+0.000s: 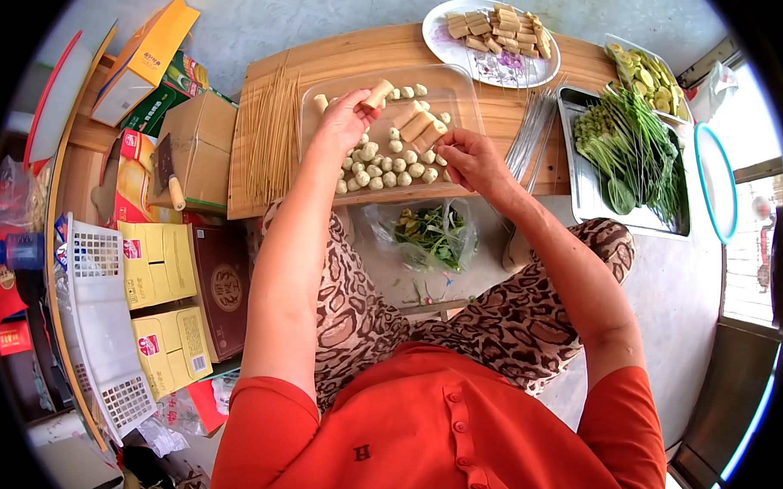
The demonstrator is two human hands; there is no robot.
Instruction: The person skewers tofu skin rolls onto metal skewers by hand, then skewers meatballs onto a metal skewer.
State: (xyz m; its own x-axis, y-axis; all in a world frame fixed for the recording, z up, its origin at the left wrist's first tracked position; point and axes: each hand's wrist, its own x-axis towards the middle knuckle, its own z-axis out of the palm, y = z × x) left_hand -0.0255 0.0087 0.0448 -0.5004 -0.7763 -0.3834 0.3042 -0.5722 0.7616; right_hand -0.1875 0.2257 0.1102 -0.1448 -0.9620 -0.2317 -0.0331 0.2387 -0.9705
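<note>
My left hand (347, 120) is closed around a short tan roll (379, 93), held over the left part of a clear plastic tray (456, 75). My right hand (475, 163) has its fingers pinched together above the tray's right side. It is close to a few tan rolls (419, 126) lying side by side. Whatever sits between those fingertips is too small or hidden to make out. Many pale speckled balls (387, 168) are spread in the tray, mostly below and between my hands.
Thin wooden skewers (270, 137) lie left of the tray, metal skewers (533, 133) right. An oval plate (434, 26) of tan rolls stands at the back. Farther right are a metal tray (583, 178) of greens and sliced vegetables (652, 81). A cleaver (167, 169) rests by boxes at left.
</note>
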